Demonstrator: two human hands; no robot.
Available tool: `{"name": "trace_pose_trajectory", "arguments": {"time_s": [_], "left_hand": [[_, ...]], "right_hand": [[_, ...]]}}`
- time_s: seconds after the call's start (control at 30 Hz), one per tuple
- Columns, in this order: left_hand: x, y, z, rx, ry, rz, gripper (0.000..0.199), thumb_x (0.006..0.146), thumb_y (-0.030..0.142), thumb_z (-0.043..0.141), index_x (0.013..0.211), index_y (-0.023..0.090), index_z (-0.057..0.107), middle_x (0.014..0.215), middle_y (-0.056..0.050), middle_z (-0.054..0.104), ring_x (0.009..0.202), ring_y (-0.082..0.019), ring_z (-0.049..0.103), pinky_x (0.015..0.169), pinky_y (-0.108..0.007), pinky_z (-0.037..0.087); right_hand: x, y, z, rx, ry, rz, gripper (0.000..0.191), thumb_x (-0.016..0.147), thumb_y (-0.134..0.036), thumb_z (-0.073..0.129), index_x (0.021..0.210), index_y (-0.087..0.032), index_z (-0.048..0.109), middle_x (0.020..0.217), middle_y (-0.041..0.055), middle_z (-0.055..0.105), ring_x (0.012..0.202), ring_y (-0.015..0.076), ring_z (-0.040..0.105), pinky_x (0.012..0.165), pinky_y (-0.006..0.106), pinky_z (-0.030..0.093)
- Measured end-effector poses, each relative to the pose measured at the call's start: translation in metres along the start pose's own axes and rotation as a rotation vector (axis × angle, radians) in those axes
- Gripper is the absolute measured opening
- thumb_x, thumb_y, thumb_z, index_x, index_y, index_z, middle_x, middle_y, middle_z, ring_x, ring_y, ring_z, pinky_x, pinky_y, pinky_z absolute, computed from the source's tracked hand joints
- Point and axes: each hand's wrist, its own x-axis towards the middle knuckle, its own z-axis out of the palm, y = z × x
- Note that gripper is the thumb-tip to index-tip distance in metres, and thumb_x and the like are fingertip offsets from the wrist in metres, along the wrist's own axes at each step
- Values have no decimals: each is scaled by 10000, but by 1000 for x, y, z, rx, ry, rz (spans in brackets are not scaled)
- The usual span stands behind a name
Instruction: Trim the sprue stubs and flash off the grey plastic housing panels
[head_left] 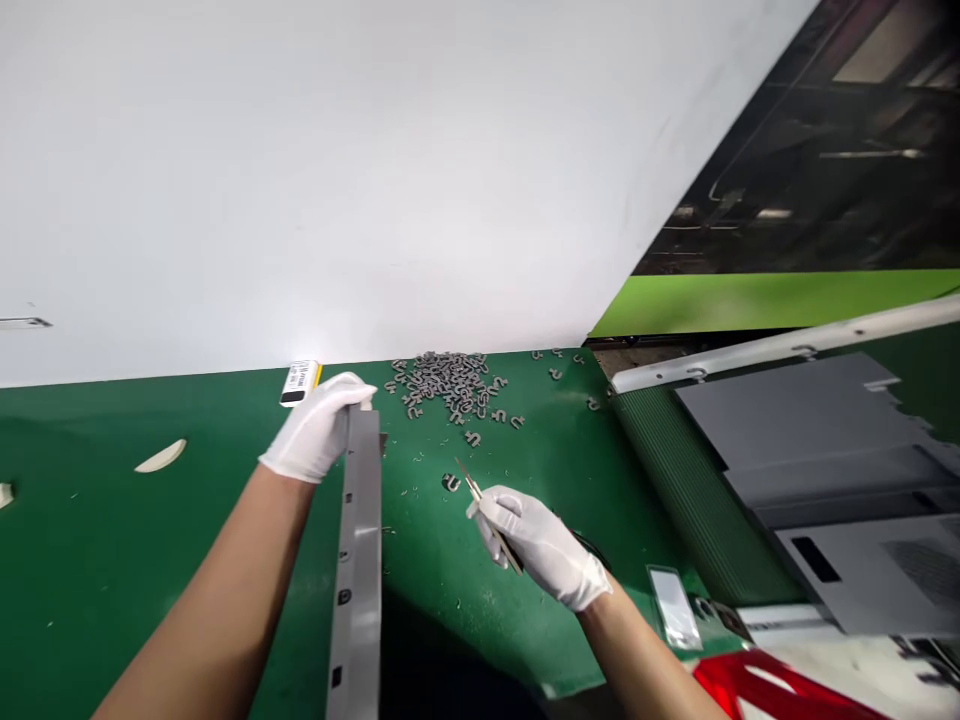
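Observation:
White gloves cover both hands. My left hand (319, 430) is closed around the far end of a long grey plastic panel (360, 580), which has small slots and holes along its length and reaches toward me. In my right hand (532, 540) is a slim knife-like tool (495, 530) with a pale handle, held like a pen, its thin tip pointing away from me. A single dark U-shaped clip (451, 482) lies just left of that tip. Beyond it is a heap of similar grey clips (450, 382), with several scattered around.
The green work surface (187, 560) meets a white panel (337, 180) at the back. A small white-and-yellow box (300, 383) lies near my left hand. To the right are a ribbed green conveyor belt (675, 490), grey housings (810, 430) and a clear bag (674, 607).

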Motion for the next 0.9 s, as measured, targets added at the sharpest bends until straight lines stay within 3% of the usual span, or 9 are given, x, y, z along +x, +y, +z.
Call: {"name": "trace_pose_trajectory", "arguments": {"time_s": [0.17,0.27,0.37,0.7,0.9], "left_hand": [[-5,-7,-5,-538,-125,-210,270,783,333,728,659,204,526,702,7,522,630,-147,523,579,-299,417],[-5,-10,-5,-602,-125,-190,241,792,301,731,659,192,563,741,-7,572,672,-150,531,610,-297,405],[-5,-11,-5,-622,-125,-174,255,796,286,732,643,184,556,723,-1,568,659,-139,515,630,-294,399],[-8,-12,-7,-701,-137,-199,294,820,297,733,653,179,522,664,15,512,599,-117,482,584,-277,355],[-7,-11,-6,-709,-120,-195,285,802,273,748,645,171,533,666,10,519,604,-115,478,587,-278,356]], "right_hand": [[23,-62,30,-225,-112,-45,309,968,-492,660,1100,-213,663,852,-9,640,637,114,552,561,251,428],[43,-96,48,-472,-127,-62,323,1004,-496,574,1103,-208,680,817,-12,637,641,119,532,557,250,401],[64,-116,64,-735,-79,-96,445,1042,-554,441,952,-209,707,748,-21,625,629,125,518,590,265,391],[98,-113,84,-1293,184,-214,546,1037,-603,409,656,-224,507,610,-46,513,579,130,398,602,284,297],[99,-118,90,-1511,230,-172,570,1029,-650,384,688,-243,591,634,1,578,569,161,457,626,305,304]]}}
